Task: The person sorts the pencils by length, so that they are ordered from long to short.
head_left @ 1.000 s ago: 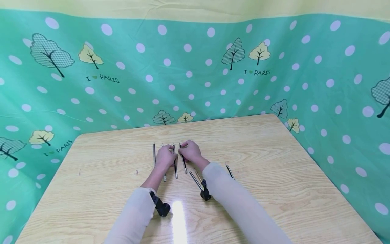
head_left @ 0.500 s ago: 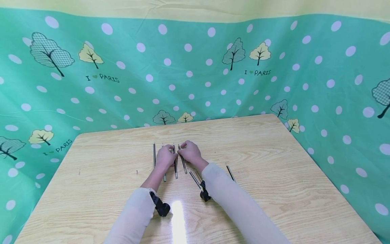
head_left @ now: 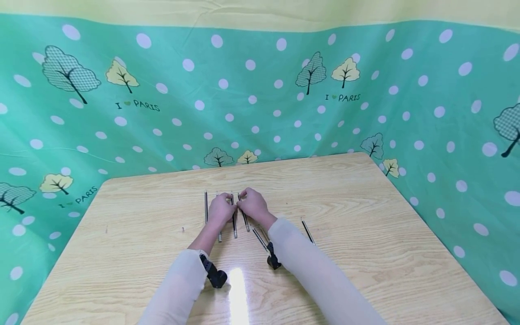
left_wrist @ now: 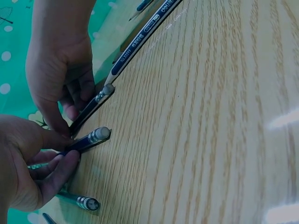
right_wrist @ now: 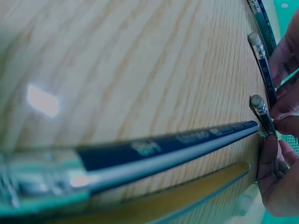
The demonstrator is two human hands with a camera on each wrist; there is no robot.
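Near the middle of the table, my left hand (head_left: 220,209) pinches a dark pencil (head_left: 234,228) between thumb and fingers. Its eraser end (left_wrist: 100,134) points toward me in the left wrist view. My right hand (head_left: 254,205), close beside it, pinches a second dark pencil (head_left: 246,222) that lies slightly slanted. In the right wrist view that pencil's metal band and eraser (right_wrist: 257,103) show by the fingers. Both pencils lie on the wood, nearly parallel, with a narrow gap. Fingers hide parts of their shafts. The thumbs are almost touching.
To the left lie one pencil (head_left: 206,207) and another (head_left: 220,237) partly under my left hand. A dark pencil (right_wrist: 168,149) and a yellow one (right_wrist: 205,186) lie below my right wrist. Another pencil (head_left: 307,230) sits right of my sleeve. Small scraps (head_left: 183,229) dot the table (head_left: 142,271).
My right hand has shifted slightly left, bringing the far end of its pencil a little closer to the left hand's pencil. My left hand stays in place.
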